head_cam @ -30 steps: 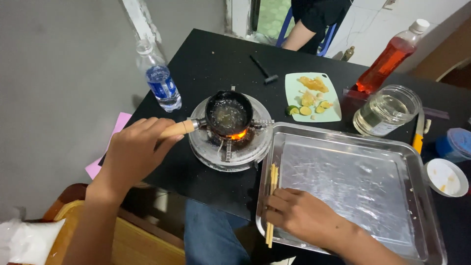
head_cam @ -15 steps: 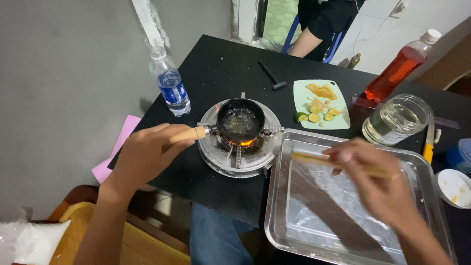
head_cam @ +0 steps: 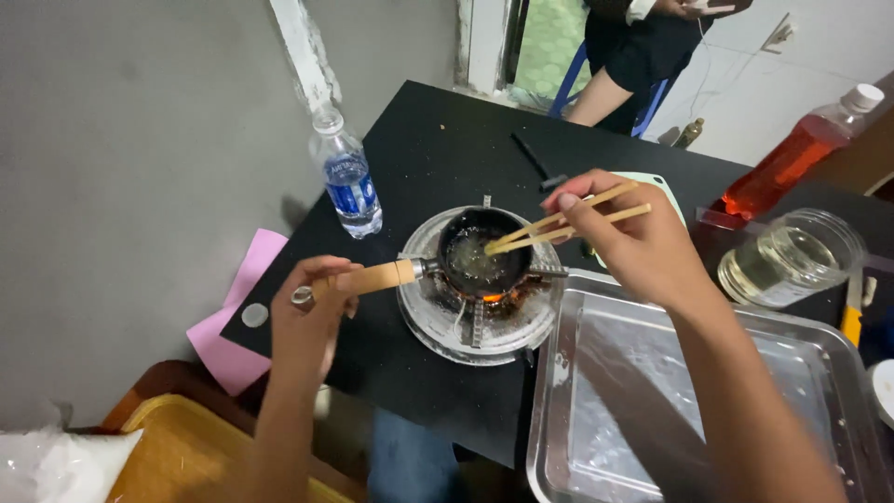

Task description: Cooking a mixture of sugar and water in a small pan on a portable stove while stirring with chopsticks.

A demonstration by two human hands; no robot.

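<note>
- Sitting just left of the frame's centre, the small black pan (head_cam: 484,263) rests on a round metal stove (head_cam: 475,321) with an orange flame glowing under it; pale, bubbling liquid fills its bottom.
- Its wooden handle (head_cam: 372,278) runs out to the left, nearly level across the picture, and the left hand (head_cam: 312,312) is closed around the far end of it.
- From the upper right, a pair of wooden chopsticks (head_cam: 559,226) slants down-left, tips inside the pan; the right hand (head_cam: 633,244) pinches their upper ends, fingers curled.
- So the right hand is the nearer one to the pan's contents, and the left only steadies from the side.
- Around them: a plastic water bottle (head_cam: 346,177) at upper left of the pan, a steel tray (head_cam: 819,345) at lower right, a glass jar (head_cam: 792,259) at right.
</note>
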